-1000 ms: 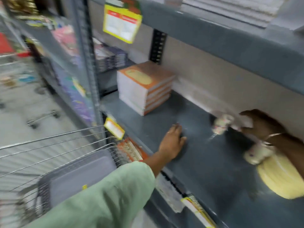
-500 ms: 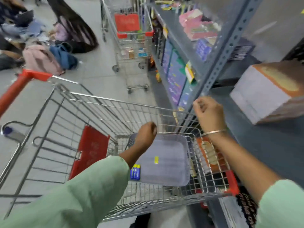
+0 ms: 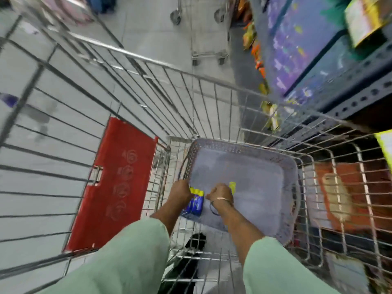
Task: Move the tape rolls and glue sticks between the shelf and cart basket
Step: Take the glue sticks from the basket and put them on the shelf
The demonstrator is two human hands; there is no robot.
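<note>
A blue pack of glue sticks (image 3: 195, 204) with yellow caps lies at the near left corner of the grey plastic basket (image 3: 275, 162) inside the wire cart (image 3: 148, 58). My left hand (image 3: 180, 193) is down in that corner, fingers curled over the pack's left edge and caps. My right hand (image 3: 219, 194) is a closed fist just right of the pack, low over the basket floor; whether it holds anything is hidden. A small yellow tag (image 3: 232, 187) shows beside its knuckles. No tape rolls are visible.
The cart's red flap (image 3: 118, 183) stands left of the basket. The grey metal shelf (image 3: 364, 81) with colourful packets runs along the right, close to the cart's side. Another cart's wheels (image 3: 209, 55) are on the tiled floor ahead. The view is blurred.
My view swung from the shelf down into the cart. Both hands left the shelf and dropped into the grey basket; the left now rests on the glue stick pack.
</note>
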